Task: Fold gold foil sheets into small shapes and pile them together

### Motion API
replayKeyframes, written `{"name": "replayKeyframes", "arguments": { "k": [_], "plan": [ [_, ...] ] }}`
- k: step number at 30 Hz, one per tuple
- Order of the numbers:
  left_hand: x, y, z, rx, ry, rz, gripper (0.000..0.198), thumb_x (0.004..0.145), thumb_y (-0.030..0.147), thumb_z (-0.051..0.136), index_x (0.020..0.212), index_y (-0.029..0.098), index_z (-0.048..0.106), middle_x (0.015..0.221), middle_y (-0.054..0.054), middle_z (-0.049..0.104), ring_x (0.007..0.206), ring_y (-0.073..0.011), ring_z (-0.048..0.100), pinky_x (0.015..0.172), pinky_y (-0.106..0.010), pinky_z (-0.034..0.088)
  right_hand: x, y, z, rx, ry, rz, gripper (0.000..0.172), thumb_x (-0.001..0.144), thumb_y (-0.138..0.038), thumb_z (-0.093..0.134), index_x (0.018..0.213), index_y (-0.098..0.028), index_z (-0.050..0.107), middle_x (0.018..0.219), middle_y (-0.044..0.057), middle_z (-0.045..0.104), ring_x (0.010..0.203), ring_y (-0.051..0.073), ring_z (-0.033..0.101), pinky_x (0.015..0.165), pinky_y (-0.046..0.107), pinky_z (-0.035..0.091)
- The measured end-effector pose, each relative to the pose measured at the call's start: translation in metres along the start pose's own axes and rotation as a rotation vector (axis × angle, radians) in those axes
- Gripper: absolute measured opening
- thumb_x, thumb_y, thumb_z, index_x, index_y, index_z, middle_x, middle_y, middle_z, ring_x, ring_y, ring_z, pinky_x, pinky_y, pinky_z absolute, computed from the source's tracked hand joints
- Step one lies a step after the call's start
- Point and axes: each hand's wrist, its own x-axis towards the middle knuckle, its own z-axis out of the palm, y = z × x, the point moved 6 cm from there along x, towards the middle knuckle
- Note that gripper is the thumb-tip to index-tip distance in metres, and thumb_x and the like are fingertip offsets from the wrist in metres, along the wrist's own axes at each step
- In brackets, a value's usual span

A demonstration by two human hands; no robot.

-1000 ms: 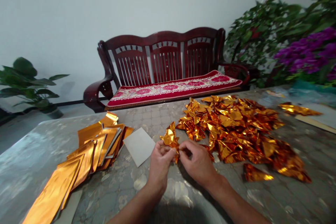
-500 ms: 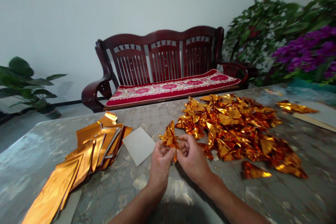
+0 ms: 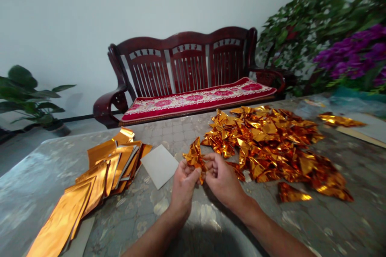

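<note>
Between my hands, just above the table, is a pointed folded piece of gold foil paper [image 3: 194, 155]. My left hand [image 3: 184, 180] is closed on its lower left side, with the thumb pressed over it. My right hand [image 3: 220, 176] has its fingers curled and pinches the lower right edge of the same piece. Fingertips partly cover the bottom of the fold. Left of my hands lies a pale square card [image 3: 159, 166]. A large pile of folded gold foil pieces [image 3: 265, 138] is to the right, with a single folded piece [image 3: 293, 192] in front of it.
Flat gold foil sheets [image 3: 99, 176] fan out on the left of the patterned tablecloth [image 3: 126, 219]. Clear plastic [image 3: 313, 106] and a pale board [image 3: 372, 130] lie at the far right. A dark wooden bench [image 3: 187, 64], potted plant [image 3: 39, 100] and purple flowers [image 3: 352, 54] stand beyond.
My right thumb and fingers have shifted slightly at the folded foil piece's lower edge. Both hands keep hold of it in nearly the same place.
</note>
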Motion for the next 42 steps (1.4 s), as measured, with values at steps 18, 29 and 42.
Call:
{"name": "replayKeyframes", "arguments": {
  "k": [18,29,42],
  "plan": [
    [0.006,0.005,0.002,0.209,-0.046,0.095,0.054,0.072,0.027,0.075,0.119,0.019,0.051,0.102,-0.004,0.065,0.073,-0.0117,0.063,0.069,-0.024,0.05,0.006,-0.003,-0.021,-0.354,0.092,-0.047,0.012,0.083,-0.018,0.05,0.082,-0.021,0.061,0.074,0.001,0.065,0.07,0.018,0.061,0.067,0.029,0.046],
    [0.012,0.031,-0.01,0.604,0.015,0.32,0.021,0.085,0.032,0.062,0.099,0.021,0.072,0.096,-0.006,0.074,0.087,-0.0203,0.068,0.082,-0.03,0.051,-0.001,-0.013,-0.017,-0.531,0.138,-0.255,0.017,0.089,-0.012,0.047,0.086,-0.021,0.061,0.088,0.004,0.061,0.085,0.019,0.059,0.078,0.03,0.043],
    [0.012,0.007,-0.015,0.518,-0.004,0.161,0.029,0.082,0.037,0.064,0.103,0.021,0.076,0.069,-0.002,0.074,0.061,-0.0193,0.068,0.063,-0.029,0.055,0.002,-0.008,-0.011,-0.346,0.192,-0.229,0.029,0.077,-0.003,0.047,0.092,-0.021,0.064,0.09,0.004,0.065,0.088,0.019,0.062,0.082,0.03,0.048]
  ]
}}
